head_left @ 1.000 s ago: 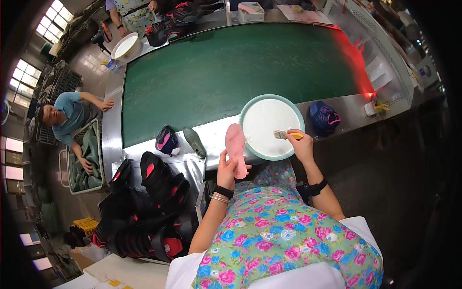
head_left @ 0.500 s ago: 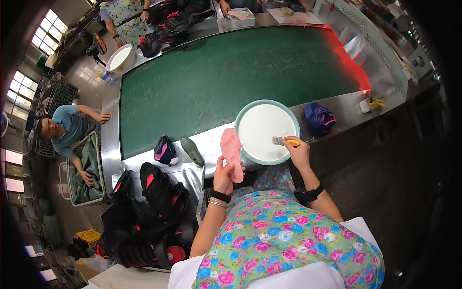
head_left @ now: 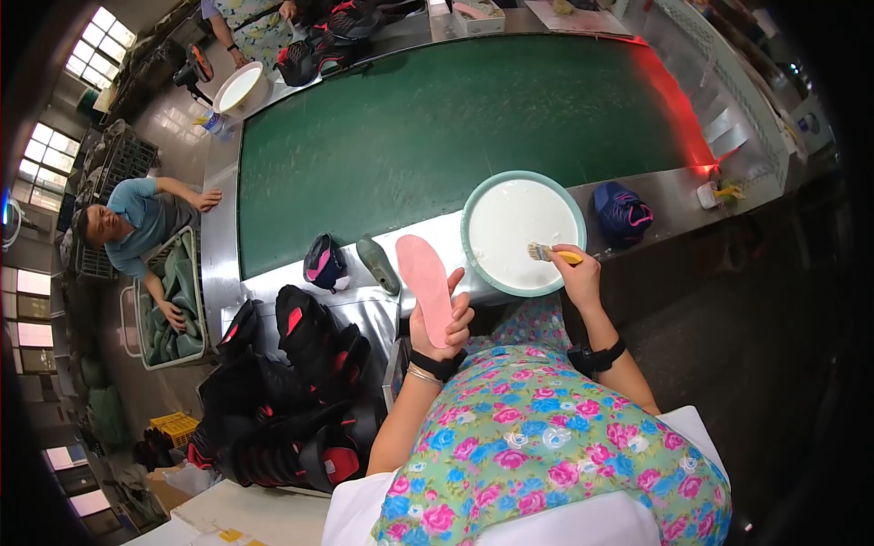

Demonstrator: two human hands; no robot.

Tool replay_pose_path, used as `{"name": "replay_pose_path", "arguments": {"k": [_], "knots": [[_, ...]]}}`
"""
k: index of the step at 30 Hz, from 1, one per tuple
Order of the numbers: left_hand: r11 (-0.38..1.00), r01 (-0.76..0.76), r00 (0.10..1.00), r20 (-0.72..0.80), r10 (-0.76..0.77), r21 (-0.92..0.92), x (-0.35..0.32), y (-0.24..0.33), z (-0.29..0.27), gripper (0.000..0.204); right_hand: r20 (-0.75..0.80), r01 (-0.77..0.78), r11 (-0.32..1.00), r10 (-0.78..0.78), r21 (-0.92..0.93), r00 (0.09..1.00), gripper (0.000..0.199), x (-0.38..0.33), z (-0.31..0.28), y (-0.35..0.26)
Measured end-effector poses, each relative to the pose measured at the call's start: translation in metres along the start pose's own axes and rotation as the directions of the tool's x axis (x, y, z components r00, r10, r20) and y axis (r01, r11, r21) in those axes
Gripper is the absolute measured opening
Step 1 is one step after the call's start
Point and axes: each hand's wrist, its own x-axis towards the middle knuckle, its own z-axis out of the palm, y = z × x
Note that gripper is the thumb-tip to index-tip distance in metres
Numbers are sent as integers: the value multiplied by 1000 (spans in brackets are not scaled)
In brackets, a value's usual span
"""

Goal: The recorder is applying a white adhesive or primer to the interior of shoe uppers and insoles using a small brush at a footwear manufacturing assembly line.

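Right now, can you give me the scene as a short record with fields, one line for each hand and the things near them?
left hand: holds a pink insole upright, fingers around its lower end
right hand: holds a brush with a yellow handle, bristles over the white liquid
bowl: round, green rim, white liquid inside, on the metal ledge
belt: green, beyond the bowl
shoes: black and red pile at the person's left
blue shoe: on the ledge, right of the bowl

Few packages showed. A yellow crate [head_left: 174, 424] sat at lower left on the floor. A brown carton [head_left: 164, 492] stood just below it, beside white sheets with small yellow labels [head_left: 224, 534]. A small white box [head_left: 480, 15] sat at the top edge beyond the green belt. No screens or signs were legible.
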Motion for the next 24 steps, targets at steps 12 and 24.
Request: {"name": "replay_pose_path", "arguments": {"k": [12,24], "knots": [[910,-220,921,-234,313,352,2,2,-29,31,-129,78,995,-69,68,989,16,3,9,-4],[568,-136,734,-302,608,812,5,-9,-17,26,-160,97,995,-91,31,983,14,4,13,3]]}}
